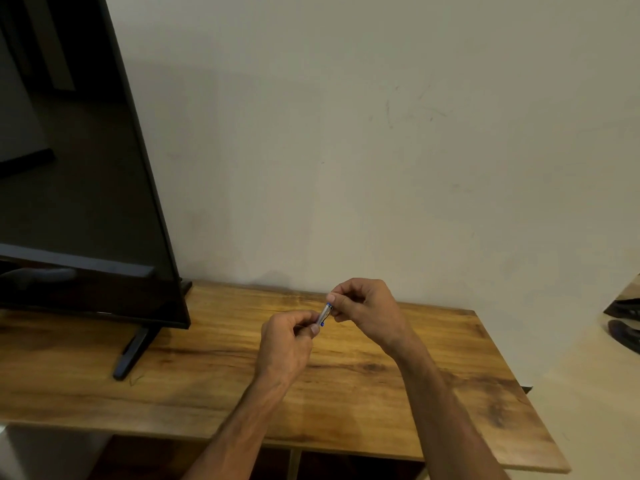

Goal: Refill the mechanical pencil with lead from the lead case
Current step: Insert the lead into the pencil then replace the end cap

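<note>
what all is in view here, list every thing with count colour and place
small silver and blue pencil-like object: one, silver with blue bits, held above the table between both hands; too small to tell if pencil or lead case
brown wooden table: one, orange-brown grain, across the lower frame against the wall
black flat screen: one, black, switched off, standing on the table's left end
black screen foot: one, black, on the table under the screen
pale wall: one, off-white, behind the table
dark objects: unclear, far right edge
left hand: one, pinching the object's lower end
right hand: one, pinching its upper end
</note>
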